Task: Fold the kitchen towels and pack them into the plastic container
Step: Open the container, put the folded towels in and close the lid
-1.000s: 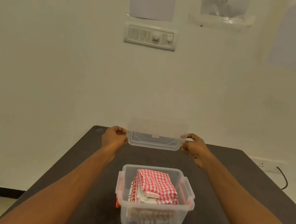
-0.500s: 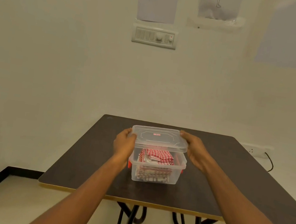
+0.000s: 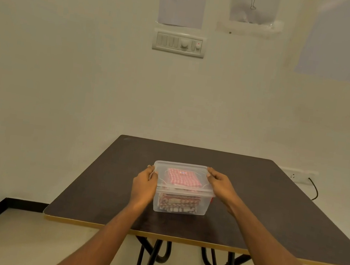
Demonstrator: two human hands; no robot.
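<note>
A clear plastic container (image 3: 201,205) stands near the front middle of the dark table (image 3: 270,214). Folded red-and-white checked kitchen towels (image 3: 178,203) fill it and show through its walls. Its clear lid (image 3: 164,169) lies flat on top, with a small red sticker in the middle. My left hand (image 3: 143,186) grips the lid's left edge and the container's left side. My right hand (image 3: 222,184) holds the lid's right edge, fingers curled over the far right corner.
The table stands against a pale wall with a switch panel (image 3: 179,43) and taped papers above. A wall socket with a black cable (image 3: 313,187) is at the right. The table's near edge (image 3: 154,233) and black metal legs (image 3: 151,262) are below my arms.
The lid, held in the air behind the container a second ago, came down onto it and now sits flat. Both hands stayed on its two sides. The view has pulled back.
</note>
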